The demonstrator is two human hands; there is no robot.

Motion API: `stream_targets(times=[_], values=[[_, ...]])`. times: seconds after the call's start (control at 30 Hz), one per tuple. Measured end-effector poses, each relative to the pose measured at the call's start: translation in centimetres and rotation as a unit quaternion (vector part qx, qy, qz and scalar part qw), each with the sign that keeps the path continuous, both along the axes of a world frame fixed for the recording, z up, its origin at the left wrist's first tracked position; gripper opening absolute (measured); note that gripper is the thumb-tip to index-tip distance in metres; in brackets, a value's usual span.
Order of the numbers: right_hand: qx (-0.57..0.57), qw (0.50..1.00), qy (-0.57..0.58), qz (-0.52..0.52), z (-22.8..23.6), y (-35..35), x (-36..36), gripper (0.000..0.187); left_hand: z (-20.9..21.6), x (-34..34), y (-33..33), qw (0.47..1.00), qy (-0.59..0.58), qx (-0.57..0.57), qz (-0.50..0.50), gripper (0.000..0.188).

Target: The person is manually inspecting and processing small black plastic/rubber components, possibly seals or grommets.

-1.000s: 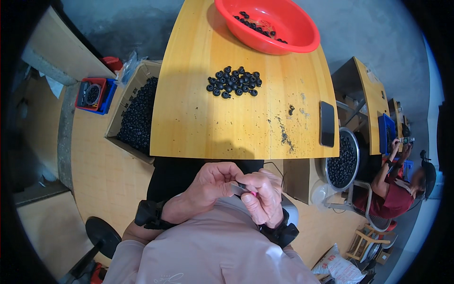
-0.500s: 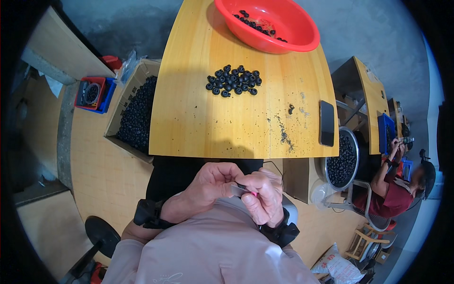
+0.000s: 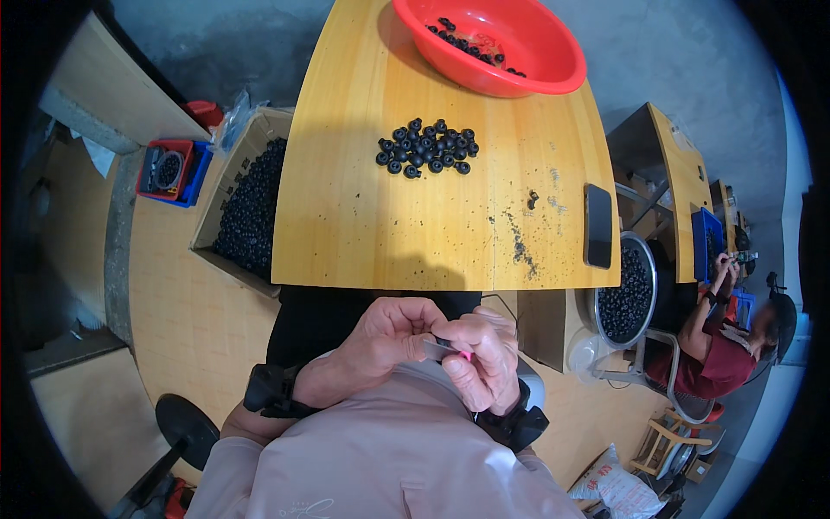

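Observation:
Close together in front of my body, below the table's near edge, both hands are closed. My left hand (image 3: 385, 339) pinches a small black rubber-like part (image 3: 443, 341), mostly hidden by the fingers. In my right hand (image 3: 482, 350) is a small knife with a flat grey blade (image 3: 432, 350) and a bit of pink at its grip; the blade lies against the black part. On the wooden table (image 3: 337, 208) beyond sits a pile of similar round black parts (image 3: 424, 149), each with a hole or neck.
A red basin (image 3: 553, 73) with several black parts stands at the table's far end. Black scraps (image 3: 520, 246) and a phone (image 3: 596, 225) lie at right. A full carton (image 3: 246, 203) stands left, a metal bowl (image 3: 624, 290) right. Another person (image 3: 722, 355) works at far right.

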State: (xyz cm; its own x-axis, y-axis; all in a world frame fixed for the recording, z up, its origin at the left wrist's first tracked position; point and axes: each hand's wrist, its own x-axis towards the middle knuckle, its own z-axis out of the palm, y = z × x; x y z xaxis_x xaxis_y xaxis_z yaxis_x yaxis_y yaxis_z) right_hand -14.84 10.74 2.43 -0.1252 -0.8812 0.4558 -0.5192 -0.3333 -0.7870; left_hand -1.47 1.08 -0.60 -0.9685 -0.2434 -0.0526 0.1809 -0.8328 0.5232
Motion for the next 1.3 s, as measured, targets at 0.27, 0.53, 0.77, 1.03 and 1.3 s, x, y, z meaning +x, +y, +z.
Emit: stream_targets(times=[0.27, 0.53, 0.77, 1.03, 1.3], values=[[-0.009, 1.000, -0.016, -0.015, -0.1, 0.0, 0.1, 0.026, 0.4, -0.2, 0.0, 1.000, -0.014, 0.004, -0.007, 0.018], [0.035, 0.995, -0.024, -0.093, -1.8, -0.5, -1.5, 0.020, 1.9, 0.2, 0.2, 0.995, -0.024, -0.094, -0.034, 0.009], [0.063, 0.926, -0.332, -0.166, -2.1, -0.1, -2.9, 0.022, 0.9, 0.5, 0.1, 0.998, -0.050, -0.029, 0.036, 0.017], [0.089, 0.930, -0.356, 0.008, 0.2, 0.1, 0.2, 0.035, 0.4, 0.9, -0.6, 0.999, -0.037, -0.013, 0.028, 0.017], [0.071, 0.983, -0.168, 0.007, 0.7, -1.7, 1.9, 0.016, 0.0, 1.9, -0.6, 0.998, -0.045, -0.031, 0.018, 0.012]])
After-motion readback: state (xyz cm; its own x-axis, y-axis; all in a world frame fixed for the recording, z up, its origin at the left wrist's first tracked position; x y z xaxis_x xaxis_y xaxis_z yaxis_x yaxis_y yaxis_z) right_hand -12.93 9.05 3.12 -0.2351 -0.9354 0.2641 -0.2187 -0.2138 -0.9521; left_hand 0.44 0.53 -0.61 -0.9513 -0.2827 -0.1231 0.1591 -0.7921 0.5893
